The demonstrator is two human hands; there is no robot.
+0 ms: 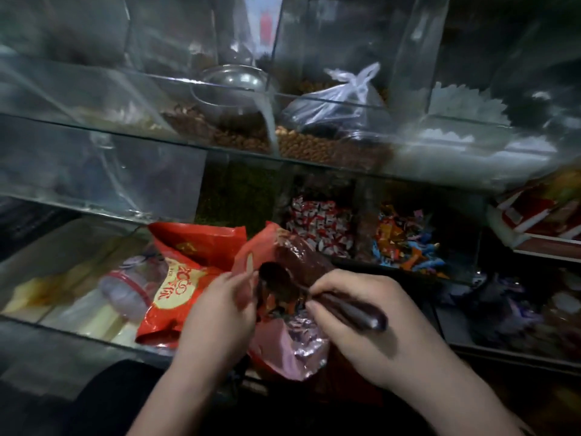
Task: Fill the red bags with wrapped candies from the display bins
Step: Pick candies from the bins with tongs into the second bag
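While the red bag [289,352] is held open by the left hand [220,309], a scoop [281,283] is gripped over its mouth by the right hand [355,328].

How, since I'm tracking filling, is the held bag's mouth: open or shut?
Open: left hand spreads the red bag; candies show inside.

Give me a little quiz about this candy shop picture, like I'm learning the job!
1. True or false: the right hand holds the dark metal scoop at the mouth of the open red foil bag.
2. Which hand grips that bag's edge? A) left hand B) right hand
3. Fill in: the red-and-white wrapped candies sit to the ___ of the multicoloured wrapped candies.

Key: 1 true; 2 A; 3 left.
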